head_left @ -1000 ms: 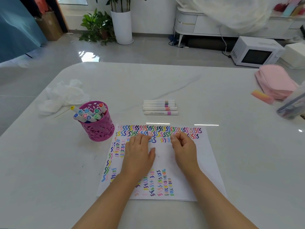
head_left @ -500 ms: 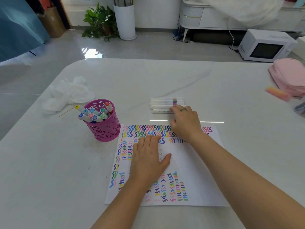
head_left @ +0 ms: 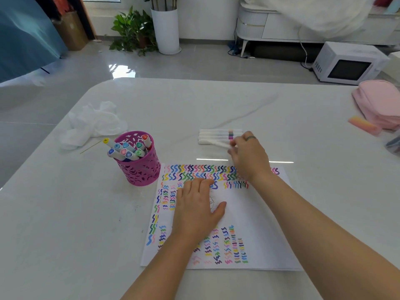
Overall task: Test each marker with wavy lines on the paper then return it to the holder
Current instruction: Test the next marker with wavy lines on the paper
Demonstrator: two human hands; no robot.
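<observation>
Head view: a white counter (head_left: 65,213) is seen from above, and a sheet of paper (head_left: 255,213) is laid at the six o'clock side of it, bordered along its top and left edges with rows of wavy lines in many colours, with more short rows near its bottom edge. The left hand (head_left: 199,204) is pressed flat on the paper, fingers straight and together, thumb spread towards three o'clock, nothing held. The right hand (head_left: 249,156) is reached past the paper's top edge to twelve o'clock, where a row of white markers (head_left: 216,133) is lined up side by side on the counter. The nearest one, a white marker (head_left: 218,144), is tilted out of the row and its right end is pinched in the curled fingers, though the grip is softened by motion blur. A ring (head_left: 251,137) is worn on that hand. At ten o'clock from the paper, just beside its corner, a pink cut-out holder (head_left: 140,172) is stood upright, packed with capped markers (head_left: 127,150) leaning towards nine o'clock. Beyond the holder, further along ten o'clock, a crumpled white tissue (head_left: 93,124) is spotted. At two o'clock, by the counter's right edge, a pink pouch (head_left: 378,102) and a pink-orange block (head_left: 363,125) are found. On the floor behind, a microwave (head_left: 348,63) and a potted plant (head_left: 132,29) are made out.
</observation>
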